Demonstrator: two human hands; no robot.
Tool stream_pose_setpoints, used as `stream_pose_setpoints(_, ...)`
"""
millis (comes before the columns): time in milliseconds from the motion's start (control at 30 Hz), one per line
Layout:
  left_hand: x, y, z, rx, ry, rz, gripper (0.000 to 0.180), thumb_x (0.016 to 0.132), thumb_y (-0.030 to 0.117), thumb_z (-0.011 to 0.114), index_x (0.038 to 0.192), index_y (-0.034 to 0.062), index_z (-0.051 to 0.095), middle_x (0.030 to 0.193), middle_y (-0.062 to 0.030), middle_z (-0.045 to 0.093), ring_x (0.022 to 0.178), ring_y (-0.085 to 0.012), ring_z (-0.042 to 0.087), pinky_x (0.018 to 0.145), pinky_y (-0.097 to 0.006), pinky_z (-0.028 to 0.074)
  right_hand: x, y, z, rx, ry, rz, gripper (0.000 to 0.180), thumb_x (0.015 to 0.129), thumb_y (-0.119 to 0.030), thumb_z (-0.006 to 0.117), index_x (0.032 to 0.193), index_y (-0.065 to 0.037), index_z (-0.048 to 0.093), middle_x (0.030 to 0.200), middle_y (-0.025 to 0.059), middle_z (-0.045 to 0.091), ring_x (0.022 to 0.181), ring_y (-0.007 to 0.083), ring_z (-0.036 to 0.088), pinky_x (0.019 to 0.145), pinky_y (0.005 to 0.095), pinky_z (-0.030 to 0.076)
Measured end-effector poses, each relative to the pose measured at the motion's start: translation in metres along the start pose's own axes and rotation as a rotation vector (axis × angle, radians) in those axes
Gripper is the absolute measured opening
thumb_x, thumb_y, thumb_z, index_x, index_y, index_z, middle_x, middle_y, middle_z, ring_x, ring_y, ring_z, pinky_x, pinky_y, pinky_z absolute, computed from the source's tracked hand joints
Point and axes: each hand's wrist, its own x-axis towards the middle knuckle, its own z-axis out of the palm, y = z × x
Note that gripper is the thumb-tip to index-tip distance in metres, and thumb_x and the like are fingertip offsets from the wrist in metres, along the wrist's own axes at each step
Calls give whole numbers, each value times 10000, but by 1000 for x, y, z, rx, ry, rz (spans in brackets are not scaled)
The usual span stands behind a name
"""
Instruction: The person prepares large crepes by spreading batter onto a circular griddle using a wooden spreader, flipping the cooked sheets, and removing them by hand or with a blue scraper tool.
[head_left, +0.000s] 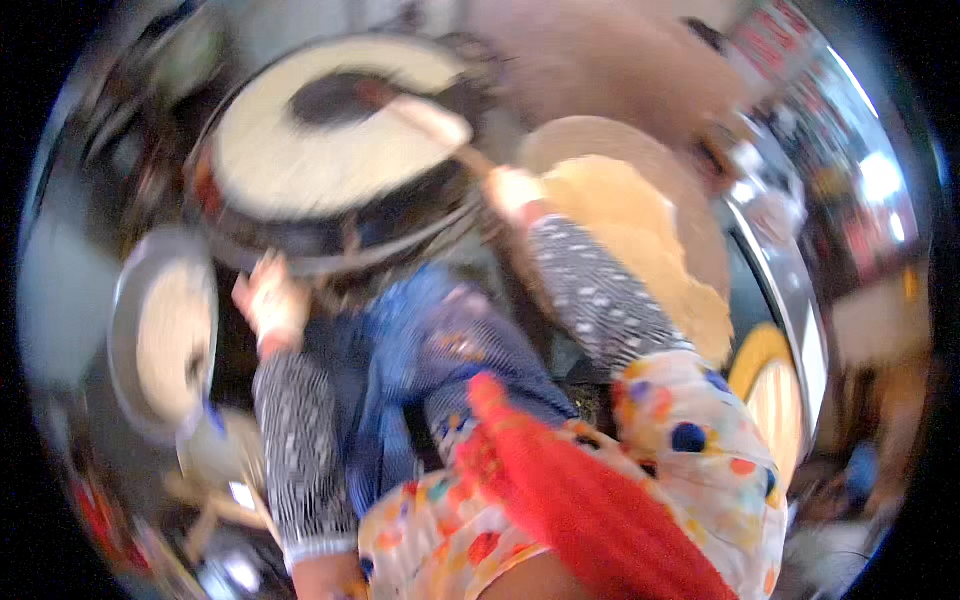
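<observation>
head cam: worn on the person | faces steeply down, close over arms and round griddle (330, 150) | fisheye, blurred | single view, nothing shared

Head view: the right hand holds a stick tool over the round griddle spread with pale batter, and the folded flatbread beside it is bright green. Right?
Not quite. In the head view the folded flatbread is golden yellow, not green. The right hand does hold the stick tool over the round griddle spread with pale batter.
</observation>
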Motion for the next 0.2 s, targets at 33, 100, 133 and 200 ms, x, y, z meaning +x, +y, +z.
stream_pose_setpoints(33,-8,-46,9,94,-32,-89,608,838,415,633,1331,75,529,1408,-97,505,1312,-219,449,1126,-492,189,6,-51,-10,30,57,-64,305,942,-239,463,943,-37,692,898,162,705,812,286,695,718,406,571)
stream_pose_setpoints(100,-11,-53,-10,171,-268,-153,660,870,349,577,1451,105,381,1509,-87,370,1387,-246,324,1132,-552,153,-12,-85,-35,31,40,-135,255,923,-225,504,923,-61,700,895,139,703,815,278,690,743,417,568)
stream_pose_setpoints(133,-12,-74,14,230,-201,-172,612,864,331,573,1411,97,430,1485,-94,394,1386,-276,313,1125,-582,141,-1,-85,-11,279,130,-204,327,916,-294,485,878,-30,673,797,166,694,747,327,680,683,430,556)
stream_pose_setpoints(200,-24,-32,15,176,-225,-100,574,845,353,583,1346,92,482,1434,-105,445,1370,-285,335,1124,-591,141,-8,-84,29,254,162,-258,324,930,-310,498,905,-43,680,857,175,698,798,321,684,727,422,551)
